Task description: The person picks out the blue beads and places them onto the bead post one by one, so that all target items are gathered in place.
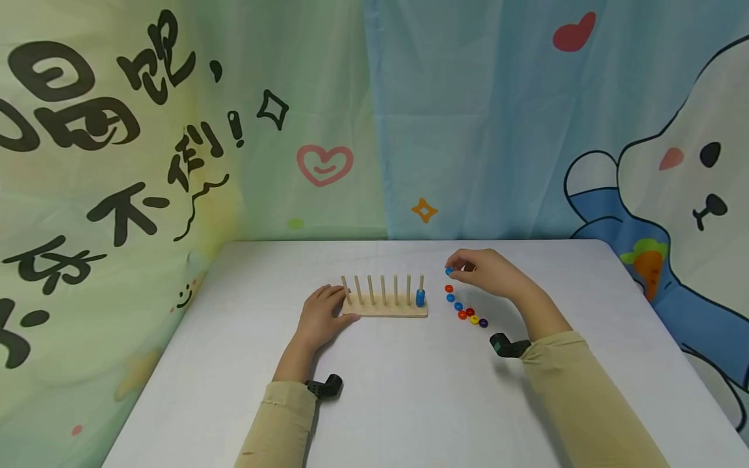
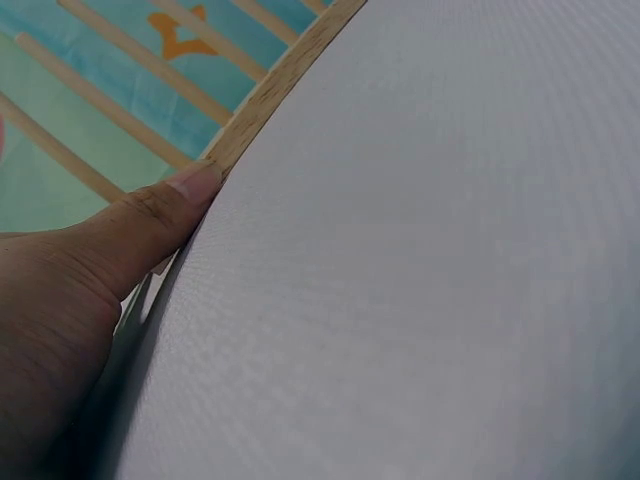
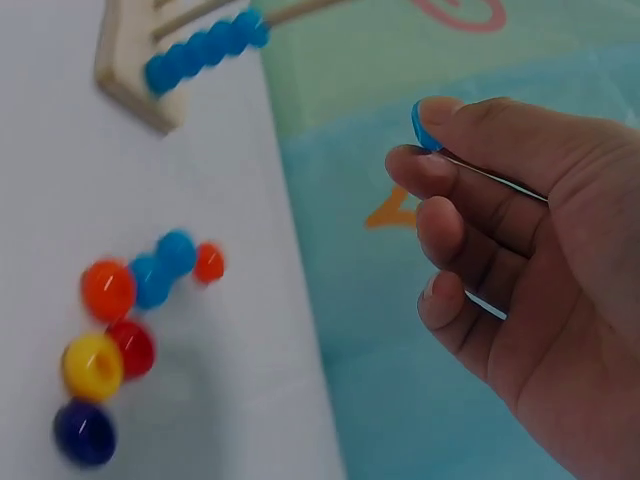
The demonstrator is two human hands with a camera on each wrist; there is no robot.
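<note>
A wooden peg board (image 1: 386, 311) with a row of upright pegs stands on the table. My left hand (image 1: 320, 317) grips its left end, with the thumb (image 2: 165, 210) along the front edge and the other fingers behind. Several blue beads (image 3: 205, 52) are stacked on the rightmost peg; the pegs to its left are bare. Right of the board, my right hand (image 1: 488, 272) pinches one blue bead (image 3: 424, 128) between thumb and index finger, raised over the table. Its other fingers are loosely bent.
Loose beads lie in a curved line on the white table (image 1: 398, 390) below my right hand: a red bead (image 1: 448, 288), blue beads (image 3: 152, 280), an orange-red bead (image 3: 108, 290), a yellow bead (image 3: 93, 367) and a dark blue bead (image 3: 85, 432). A printed curtain (image 1: 468, 130) hangs behind.
</note>
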